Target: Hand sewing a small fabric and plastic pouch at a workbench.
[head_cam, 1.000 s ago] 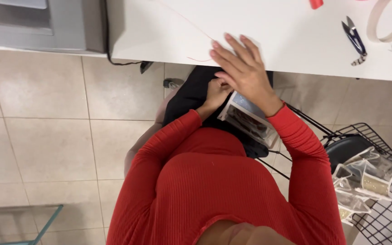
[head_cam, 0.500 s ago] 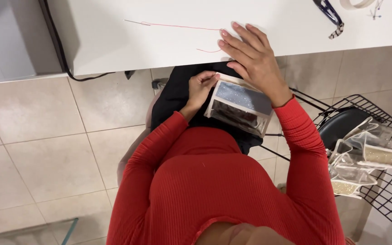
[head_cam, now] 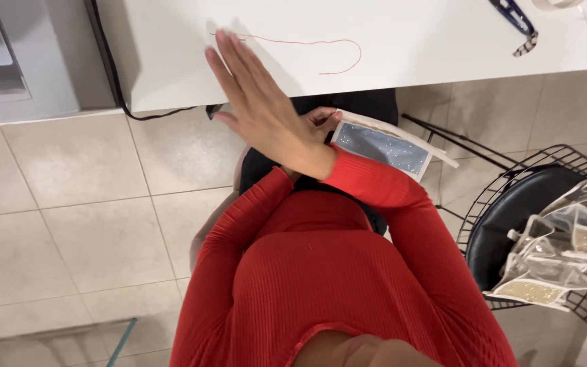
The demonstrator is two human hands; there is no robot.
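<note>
My right hand [head_cam: 261, 107] is stretched flat with fingers apart, reaching leftward over the front edge of the white table [head_cam: 443, 47]. It holds nothing. Just behind its wrist, the fingers of my left hand [head_cam: 321, 119] pinch the left end of a flat glittery grey pouch with a white border [head_cam: 383, 147], held over my lap. Most of the left hand is hidden under the right one. A thin red thread [head_cam: 321, 49] lies curved on the table beyond my right fingertips.
Dark-handled snips [head_cam: 515, 20] lie at the table's far right. A black wire chair [head_cam: 511, 204] to my right holds several clear bags [head_cam: 565, 251]. A grey machine [head_cam: 8, 61] with a black cable [head_cam: 107, 75] stands left. Tiled floor lies below.
My right hand has lifted off the pouch and swung left, fingers spread over the table edge. The pouch is uncovered and still in my left hand. The view shifted down and right.
</note>
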